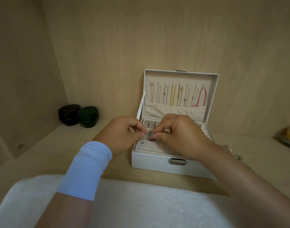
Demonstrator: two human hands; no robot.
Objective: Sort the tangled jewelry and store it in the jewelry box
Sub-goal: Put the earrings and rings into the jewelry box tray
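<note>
Setting: pale wooden shelf [42, 153] inside a cabinet, viewed from the head camera.
Box: white jewelry box [151, 163] standing open on the shelf, right of centre; lid [157, 79] upright near the back wall; metal latch [177, 161] on the front wall.
Lid contents: row of chains on hooks, including a gold chain [173, 95] and, at far right, a pink cord [202, 96]; lower ends tucked into a beige pocket [174, 111].
Strap: white ribbon [140, 106] from the lid's left edge down to the base.
Top tray: perforated earring panel [154, 148] at the front; ring slots [151, 123] behind, on the left.
Stored studs: red stud [152, 140] and flower-shaped stud [142, 143] seated in the panel's back-left area.
Left hand: left hand [124, 134] above the tray's left edge, fingers curled, thumb and forefinger pinching a small silver earring [150, 133].
Right hand: right hand [178, 134] over the tray's middle, fingers curled, thumb and forefinger pinching the same earring from the opposite side.
Earring position: just above the panel's back edge; contact with the panel not discernible.
Wrist: light-blue band [90, 168] on the left forearm.
Loose jewelry: silver tangle [230, 149] on the shelf just right of the box, partly hidden by the right forearm.
Other items: black jar [69, 115] and dark green jar [88, 116] touching, in the back-left corner; blurred yellowish object [289, 137] at the right edge; white cloth [141, 203] across the foreground.
</note>
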